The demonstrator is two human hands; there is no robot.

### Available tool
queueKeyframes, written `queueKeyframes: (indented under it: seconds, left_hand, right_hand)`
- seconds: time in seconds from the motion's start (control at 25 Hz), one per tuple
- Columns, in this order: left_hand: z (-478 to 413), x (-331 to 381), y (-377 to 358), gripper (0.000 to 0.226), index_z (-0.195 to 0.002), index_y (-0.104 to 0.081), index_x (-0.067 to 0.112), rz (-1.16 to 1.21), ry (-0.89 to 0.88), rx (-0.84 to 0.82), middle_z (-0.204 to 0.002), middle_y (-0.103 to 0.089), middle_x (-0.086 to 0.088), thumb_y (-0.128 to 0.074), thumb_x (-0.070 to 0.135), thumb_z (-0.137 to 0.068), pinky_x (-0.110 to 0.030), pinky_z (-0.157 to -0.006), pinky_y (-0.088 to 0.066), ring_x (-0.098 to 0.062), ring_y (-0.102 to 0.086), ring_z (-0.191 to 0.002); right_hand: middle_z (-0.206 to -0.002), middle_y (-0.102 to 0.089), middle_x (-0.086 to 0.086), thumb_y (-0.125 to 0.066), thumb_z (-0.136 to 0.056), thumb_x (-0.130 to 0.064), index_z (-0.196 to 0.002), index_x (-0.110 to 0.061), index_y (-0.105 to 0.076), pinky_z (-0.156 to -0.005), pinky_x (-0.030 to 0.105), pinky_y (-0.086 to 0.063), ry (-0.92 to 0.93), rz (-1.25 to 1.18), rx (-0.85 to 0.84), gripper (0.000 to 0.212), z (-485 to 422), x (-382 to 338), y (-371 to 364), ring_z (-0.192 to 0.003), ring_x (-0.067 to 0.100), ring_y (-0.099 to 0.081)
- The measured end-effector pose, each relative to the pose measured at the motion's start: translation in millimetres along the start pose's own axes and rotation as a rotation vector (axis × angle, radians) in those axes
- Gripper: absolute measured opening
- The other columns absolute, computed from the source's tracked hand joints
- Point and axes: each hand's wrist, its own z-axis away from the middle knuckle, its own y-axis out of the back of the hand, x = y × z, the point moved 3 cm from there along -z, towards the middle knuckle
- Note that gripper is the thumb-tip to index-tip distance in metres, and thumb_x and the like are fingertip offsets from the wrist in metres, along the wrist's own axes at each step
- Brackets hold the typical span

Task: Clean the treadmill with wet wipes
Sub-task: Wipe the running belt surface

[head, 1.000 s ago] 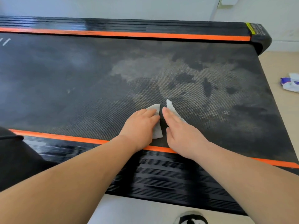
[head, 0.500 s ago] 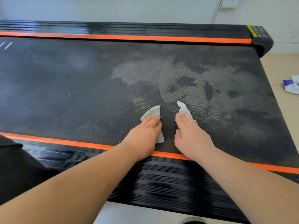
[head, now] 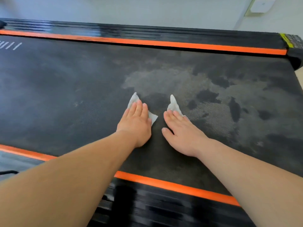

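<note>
Presently, the left wet wipe (head: 134,100) is pressed onto the treadmill belt (head: 65,99) under the straight, flat fingers of the left hand (head: 136,123). The right wet wipe (head: 173,104) is pinned likewise beneath the flat right hand (head: 183,133). Nothing is clasped. Each wipe's long axis is laid across the belt, pointed tips aimed at the far orange stripe (head: 164,44).

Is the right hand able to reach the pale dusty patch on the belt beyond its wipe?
Probably yes. The right hand presses its wipe flat on the belt, and the pale dusty patch lies just ahead, with nothing between them.
</note>
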Motion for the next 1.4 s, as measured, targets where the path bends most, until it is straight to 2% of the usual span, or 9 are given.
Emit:
queueKeyframes:
  seconds: [0.24, 0.4, 0.56, 0.76, 0.88, 0.96, 1.16, 1.28, 1.4]
  left_hand:
    - [-41, -33, 13, 0.066, -0.163, 0.007, 0.014, -0.138, -0.310, -0.016, -0.171, 0.015, -0.005, -0.012, 0.046, -0.108, -0.037, -0.129, 0.006, -0.018, 0.017, -0.157]
    - [-89, -74, 23, 0.067, -0.163, 0.007, 0.011, -0.095, -0.110, 0.000, -0.172, 0.014, -0.008, -0.011, 0.044, -0.108, -0.039, -0.129, 0.004, -0.022, 0.014, -0.158]
    - [-134, -103, 39, 0.068, -0.163, 0.005, 0.006, -0.039, 0.137, 0.012, -0.172, 0.010, -0.015, -0.010, 0.043, -0.108, -0.041, -0.129, 0.003, -0.026, 0.011, -0.159]
    - [-143, -57, 32, 0.080, -0.163, -0.009, 0.002, -0.115, -0.511, 0.123, -0.171, -0.008, -0.019, -0.004, 0.051, -0.100, -0.043, -0.129, -0.002, -0.030, -0.001, -0.159]
    - [-161, -89, 51, 0.080, -0.160, -0.012, -0.002, -0.124, -0.314, 0.081, -0.170, -0.008, -0.022, -0.005, 0.052, -0.102, -0.043, -0.129, 0.000, -0.030, 0.004, -0.159]
    - [-156, -100, 60, 0.069, -0.160, -0.008, -0.002, -0.147, -0.026, -0.009, -0.169, -0.005, -0.025, -0.009, 0.042, -0.108, -0.046, -0.128, 0.003, -0.035, 0.004, -0.158]
    - [-109, -23, 27, 0.075, -0.163, -0.001, 0.005, -0.233, -0.560, 0.028, -0.171, 0.004, -0.018, -0.003, 0.048, -0.102, -0.044, -0.128, 0.003, -0.029, 0.008, -0.159]
    - [-135, -50, 41, 0.071, -0.163, 0.008, 0.006, -0.112, -0.213, 0.008, -0.171, 0.013, -0.015, -0.007, 0.047, -0.106, -0.043, -0.128, 0.006, -0.025, 0.017, -0.158]
    - [-134, -33, 40, 0.071, -0.162, 0.005, 0.004, -0.071, -0.128, -0.004, -0.171, 0.010, -0.017, -0.008, 0.047, -0.107, -0.044, -0.129, 0.003, -0.028, 0.014, -0.158]
  right_hand:
    - [-0.173, 0.002, 0.000, -0.016, -0.106, -0.043, -0.165, -0.017, -0.006, -0.127, 0.042, 0.003, -0.067, -0.096, 0.036, 0.065, -95, 3, 28, -0.158, 0.016, 0.007]
    - [-0.168, -0.018, 0.004, -0.018, -0.107, -0.033, -0.154, -0.010, -0.030, -0.127, 0.045, -0.006, -0.001, -0.061, 0.053, 0.054, -150, 1, 49, -0.154, 0.018, -0.011]
    - [-0.123, -0.040, 0.000, -0.018, -0.105, -0.025, -0.104, -0.014, -0.043, -0.112, 0.042, -0.026, -0.033, -0.065, 0.131, 0.027, -191, 9, 75, -0.120, 0.016, -0.034]
    - [-0.167, -0.023, 0.002, -0.023, -0.108, -0.027, -0.154, -0.009, -0.034, -0.122, 0.047, -0.018, 0.031, -0.098, 0.119, 0.051, -210, 11, 79, -0.154, 0.024, -0.020]
    - [-0.155, -0.032, -0.029, -0.017, -0.102, -0.055, -0.156, -0.025, -0.028, -0.123, 0.045, -0.020, 0.017, -0.301, 0.102, 0.063, -201, 40, 88, -0.144, 0.010, -0.037]
    - [-0.150, -0.038, -0.019, -0.014, -0.098, -0.057, -0.141, -0.017, -0.042, -0.118, 0.051, -0.026, -0.071, -0.193, 0.168, 0.065, -198, 59, 96, -0.142, 0.017, -0.040]
    - [-0.160, -0.032, -0.001, -0.021, -0.109, -0.044, -0.149, -0.017, -0.040, -0.123, 0.044, -0.020, -0.046, -0.097, 0.195, 0.052, -187, 48, 87, -0.152, 0.029, -0.023]
    - [-0.159, -0.028, -0.028, -0.022, -0.108, -0.056, -0.160, -0.044, -0.017, -0.118, 0.027, -0.016, 0.036, -0.395, 0.024, 0.053, -159, 42, 88, -0.148, 0.004, -0.028]
    - [-0.162, -0.031, -0.013, -0.024, -0.106, -0.052, -0.158, -0.045, -0.017, -0.119, 0.044, -0.026, -0.070, -0.291, 0.192, 0.052, -153, 74, 98, -0.143, 0.023, -0.039]
